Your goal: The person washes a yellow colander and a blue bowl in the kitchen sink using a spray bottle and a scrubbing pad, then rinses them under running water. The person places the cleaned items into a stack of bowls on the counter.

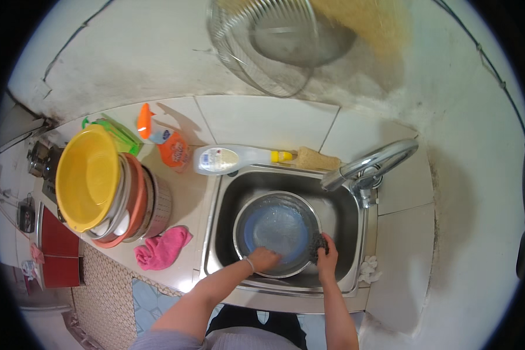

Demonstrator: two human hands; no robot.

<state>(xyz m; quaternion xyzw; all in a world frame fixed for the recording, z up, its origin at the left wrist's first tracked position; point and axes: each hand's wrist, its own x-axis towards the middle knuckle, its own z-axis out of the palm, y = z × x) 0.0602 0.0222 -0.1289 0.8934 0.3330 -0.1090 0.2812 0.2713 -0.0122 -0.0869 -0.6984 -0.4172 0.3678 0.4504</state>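
Observation:
A round metal basin [269,197] stands in the stainless steel sink [214,227]; inside it lies a blue round thing under what looks like water. My left hand [264,259] reaches over the basin's near rim, its fingers partly hidden, so whether it grips anything is unclear. A dark scouring pad [318,247] is held in my right hand [327,258] against the outer right side of the basin. The chrome faucet [372,164] arches over the sink's back right corner.
Behind the sink lie a clear bottle with a yellow cap [218,160] and a tan sponge [317,158]. An orange spray bottle [173,151], a pink cloth [162,248] and stacked basins under a yellow basin [87,179] are left. Crumpled white tissue [369,269] sits right. A wire rack [262,48] hangs above.

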